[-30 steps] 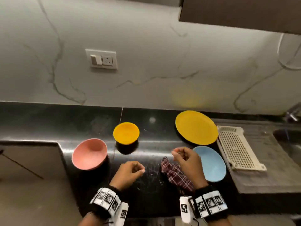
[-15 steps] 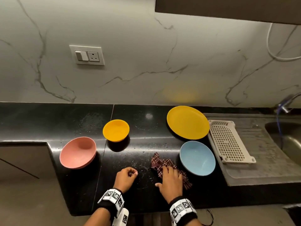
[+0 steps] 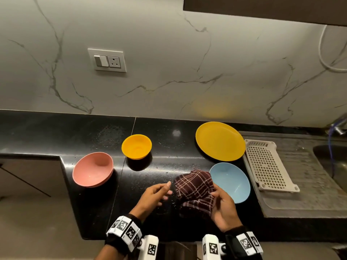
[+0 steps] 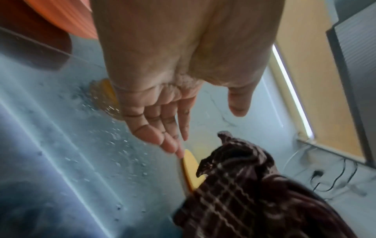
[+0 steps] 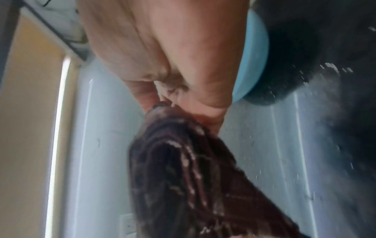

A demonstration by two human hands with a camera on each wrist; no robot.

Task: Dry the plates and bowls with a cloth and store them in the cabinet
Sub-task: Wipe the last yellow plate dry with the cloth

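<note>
My right hand (image 3: 218, 198) grips a dark red checked cloth (image 3: 195, 190) and holds it lifted above the black counter (image 3: 165, 152); the cloth (image 5: 183, 177) hangs from the curled fingers. My left hand (image 3: 161, 190) hovers just left of the cloth with fingers relaxed and straight, holding nothing; the left wrist view shows the open hand (image 4: 173, 128) near the cloth (image 4: 244, 193). On the counter lie a blue plate (image 3: 232, 182), a yellow plate (image 3: 219, 140), a yellow bowl (image 3: 136, 146) and a pink bowl (image 3: 93, 168).
A white perforated drain tray (image 3: 266, 166) lies on the steel drainboard at right, beside the sink (image 3: 330, 156). A cabinet underside (image 3: 262, 8) hangs at the top right. The counter edge steps in at left by the pink bowl. Water drops speckle the counter.
My right hand has picked the cloth up off the counter and turned palm-up with it. The left hand has uncurled and moved right toward the cloth.
</note>
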